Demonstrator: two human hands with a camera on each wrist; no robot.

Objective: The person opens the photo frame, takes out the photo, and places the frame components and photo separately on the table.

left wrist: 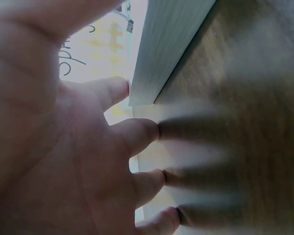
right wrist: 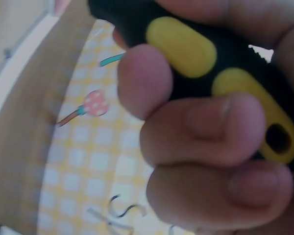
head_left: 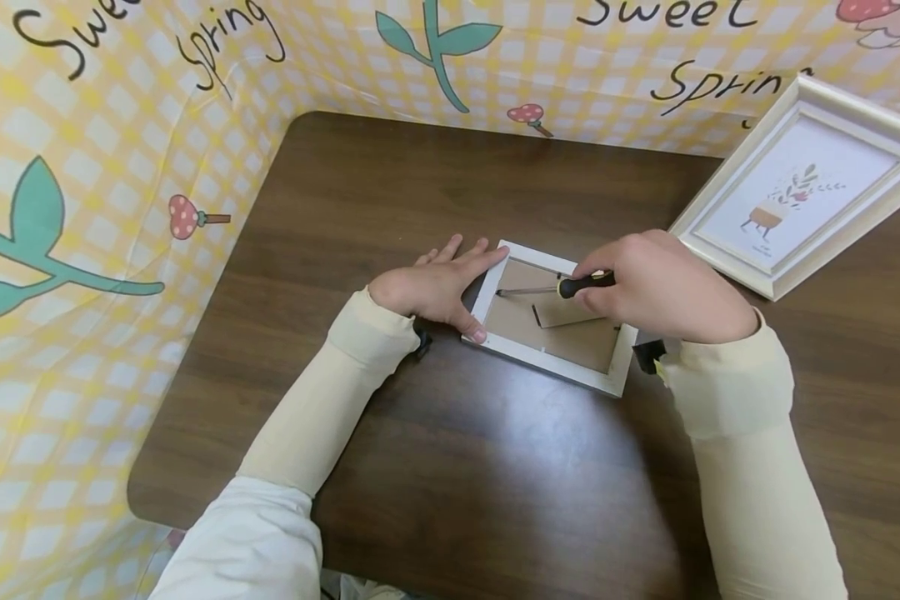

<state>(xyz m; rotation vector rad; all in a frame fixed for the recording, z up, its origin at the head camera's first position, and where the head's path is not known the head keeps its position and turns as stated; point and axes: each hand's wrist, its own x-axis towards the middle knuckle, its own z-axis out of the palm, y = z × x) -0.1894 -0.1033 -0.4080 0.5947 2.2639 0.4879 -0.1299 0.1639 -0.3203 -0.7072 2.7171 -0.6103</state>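
A white picture frame [head_left: 543, 362] lies back side up on the table, with its brown backing board [head_left: 513, 321] and a folded stand flap [head_left: 570, 313] showing. Along the frame's left rail, my left hand [head_left: 437, 287] spreads its fingers, thumb at the near corner and index finger at the far one. The left wrist view has the other fingertips down on the wood beside the frame [left wrist: 164, 49]. My right hand [head_left: 656, 283] grips the black-and-yellow handle of a screwdriver [head_left: 587, 284]. Its shaft crosses the backing, the tip right at the inner edge of the left rail.
A larger cream frame [head_left: 783, 279] with a potted-plant picture stands upright at the right, just beyond my right hand. The dark wooden table [head_left: 390, 175] has rounded corners. Yellow checked cloth [head_left: 450, 75] hangs along its back and left sides.
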